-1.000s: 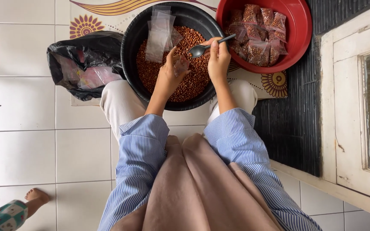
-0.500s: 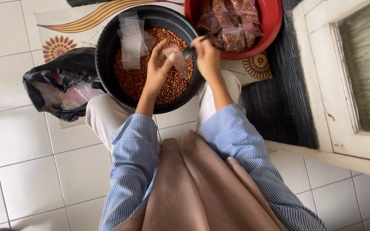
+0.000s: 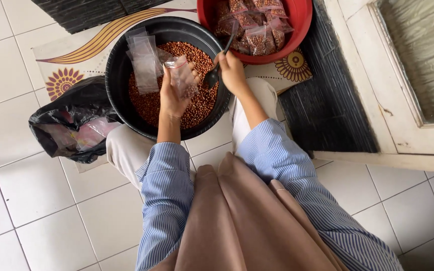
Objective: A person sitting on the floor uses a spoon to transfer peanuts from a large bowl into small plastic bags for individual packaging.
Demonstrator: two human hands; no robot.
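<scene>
In the head view, the left hand point(image 3: 173, 93) is closed around a small clear plastic bag point(image 3: 183, 76), held upright over the middle of the black basin point(image 3: 121, 65); the bag holds only a little heap of reddish-brown peanuts at its bottom, so it looks barely started. The right hand point(image 3: 232, 70) is clenched on the handle of a dark spoon point(image 3: 216, 73), whose bowl dips toward the loose peanuts point(image 3: 199, 103) near the basin's right rim, just beside the bag. A few empty clear bags point(image 3: 144, 62) lean against the basin's far left wall, touching the peanuts. Beyond the basin's far right rim, a red basin point(image 3: 297, 30) holds a good pile of filled packets point(image 3: 257, 32), so much of the packing seems done already. Judging from the layer of peanuts across the black basin's floor and the empty bags waiting, a fair share is left: this bag needs topping up, and more bags after it. A crumpled black plastic bag point(image 3: 71, 120) lies on the tiled floor point(image 3: 36, 200) against the basin's near left side, by the person's knee.
</scene>
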